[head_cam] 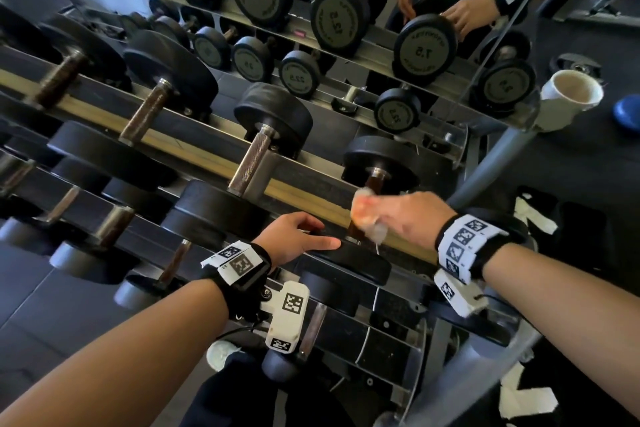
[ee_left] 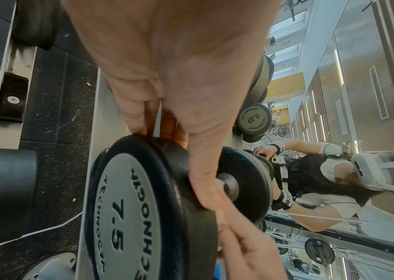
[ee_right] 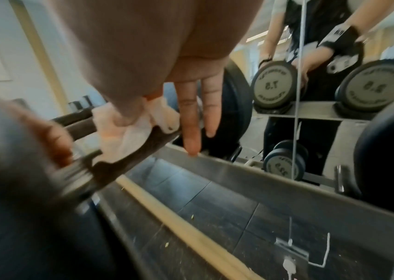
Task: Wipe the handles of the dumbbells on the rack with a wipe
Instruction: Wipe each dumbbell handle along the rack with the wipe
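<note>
The rightmost dumbbell on the rack's top tier has a grey end plate marked 7.5 (ee_left: 131, 208) and a dark brown handle (head_cam: 375, 184). My left hand (head_cam: 298, 236) grips the rim of its near black head (head_cam: 353, 263), fingers on one side and thumb across the edge (ee_left: 205, 170). A crumpled white wipe (head_cam: 372, 230) is wrapped round the handle (ee_right: 129, 159), and my right hand (head_cam: 391, 218) grips it there. In the right wrist view my thumb presses the wipe (ee_right: 129, 132) on the bar while two fingers (ee_right: 190, 123) point straight past it.
To the left, more dumbbells lie on the same tier, with a steel knurled handle (head_cam: 252, 159) and a brown one (head_cam: 145, 114). A lower tier (head_cam: 114, 229) holds others. A mirror (head_cam: 426, 52) behind reflects the rack. A white tube end (head_cam: 571, 90) sticks out at right.
</note>
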A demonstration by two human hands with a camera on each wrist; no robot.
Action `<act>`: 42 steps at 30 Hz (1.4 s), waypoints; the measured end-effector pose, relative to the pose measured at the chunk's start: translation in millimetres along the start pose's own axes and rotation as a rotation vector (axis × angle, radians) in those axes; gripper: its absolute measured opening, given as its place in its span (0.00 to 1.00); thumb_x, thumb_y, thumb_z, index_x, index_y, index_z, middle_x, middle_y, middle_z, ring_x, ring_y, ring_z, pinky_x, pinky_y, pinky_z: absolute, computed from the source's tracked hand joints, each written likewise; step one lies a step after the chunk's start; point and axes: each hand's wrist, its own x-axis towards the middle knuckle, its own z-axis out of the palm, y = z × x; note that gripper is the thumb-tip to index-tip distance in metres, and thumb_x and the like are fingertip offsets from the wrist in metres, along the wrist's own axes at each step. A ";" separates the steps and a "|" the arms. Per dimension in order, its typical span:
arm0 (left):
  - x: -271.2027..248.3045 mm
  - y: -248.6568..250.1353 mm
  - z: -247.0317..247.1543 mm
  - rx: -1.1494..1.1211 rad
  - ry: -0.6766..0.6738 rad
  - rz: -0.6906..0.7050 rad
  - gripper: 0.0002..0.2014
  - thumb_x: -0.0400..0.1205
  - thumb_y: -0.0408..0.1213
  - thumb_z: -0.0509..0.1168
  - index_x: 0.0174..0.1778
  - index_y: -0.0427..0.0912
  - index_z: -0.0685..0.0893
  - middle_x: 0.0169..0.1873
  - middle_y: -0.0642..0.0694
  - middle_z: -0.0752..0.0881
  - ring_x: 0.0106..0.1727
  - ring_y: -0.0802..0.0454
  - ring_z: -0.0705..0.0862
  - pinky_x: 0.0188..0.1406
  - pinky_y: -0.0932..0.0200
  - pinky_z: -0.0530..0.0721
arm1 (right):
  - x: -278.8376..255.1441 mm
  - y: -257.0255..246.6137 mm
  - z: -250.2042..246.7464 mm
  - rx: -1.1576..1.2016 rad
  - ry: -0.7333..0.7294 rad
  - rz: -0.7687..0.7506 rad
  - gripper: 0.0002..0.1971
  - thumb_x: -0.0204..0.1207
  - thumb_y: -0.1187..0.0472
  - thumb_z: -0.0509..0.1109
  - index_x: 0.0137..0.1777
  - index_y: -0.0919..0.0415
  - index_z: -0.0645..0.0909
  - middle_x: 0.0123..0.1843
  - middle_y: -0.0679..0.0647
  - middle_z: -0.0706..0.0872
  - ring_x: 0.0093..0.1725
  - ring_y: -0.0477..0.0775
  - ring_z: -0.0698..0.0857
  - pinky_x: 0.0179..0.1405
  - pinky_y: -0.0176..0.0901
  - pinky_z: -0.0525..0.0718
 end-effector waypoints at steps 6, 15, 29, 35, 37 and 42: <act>-2.4 1.1 0.1 -0.002 0.004 -0.006 0.31 0.61 0.61 0.80 0.59 0.55 0.84 0.57 0.54 0.86 0.59 0.55 0.84 0.68 0.48 0.81 | 6.2 -1.8 0.4 -0.013 0.050 0.045 0.19 0.88 0.52 0.57 0.77 0.33 0.66 0.61 0.48 0.87 0.53 0.54 0.89 0.57 0.49 0.85; -2.6 1.4 1.9 -0.009 0.021 -0.023 0.29 0.63 0.60 0.80 0.57 0.55 0.84 0.56 0.54 0.86 0.58 0.54 0.83 0.68 0.47 0.81 | 13.8 -3.5 -10.4 -0.102 0.123 0.054 0.22 0.82 0.55 0.60 0.74 0.39 0.73 0.74 0.48 0.79 0.62 0.56 0.87 0.55 0.51 0.87; -1.2 3.9 1.8 0.029 0.021 -0.038 0.30 0.66 0.60 0.78 0.63 0.55 0.83 0.57 0.55 0.83 0.59 0.55 0.81 0.61 0.56 0.77 | 9.1 7.5 15.7 -0.269 0.029 -0.094 0.33 0.86 0.50 0.59 0.88 0.56 0.53 0.89 0.52 0.54 0.88 0.51 0.50 0.86 0.48 0.48; -3.7 4.7 0.2 0.022 0.017 -0.030 0.30 0.67 0.59 0.78 0.64 0.54 0.83 0.56 0.56 0.83 0.57 0.57 0.80 0.57 0.58 0.75 | 32.9 8.7 15.2 -0.212 0.052 -0.099 0.26 0.88 0.56 0.58 0.85 0.52 0.61 0.87 0.50 0.62 0.87 0.49 0.53 0.85 0.46 0.42; -4.5 4.6 0.2 0.019 0.017 -0.026 0.30 0.67 0.59 0.78 0.63 0.53 0.83 0.56 0.55 0.83 0.57 0.56 0.81 0.59 0.57 0.77 | 30.5 5.7 11.0 -0.112 0.066 -0.157 0.27 0.83 0.67 0.63 0.82 0.52 0.69 0.83 0.50 0.69 0.85 0.50 0.60 0.85 0.45 0.48; -4.5 4.5 0.9 0.021 0.035 -0.019 0.30 0.65 0.59 0.80 0.61 0.53 0.84 0.54 0.55 0.85 0.56 0.57 0.83 0.62 0.55 0.80 | 17.5 -10.0 15.6 -0.047 -0.101 -0.431 0.26 0.83 0.69 0.63 0.79 0.52 0.74 0.80 0.50 0.74 0.82 0.49 0.68 0.85 0.42 0.53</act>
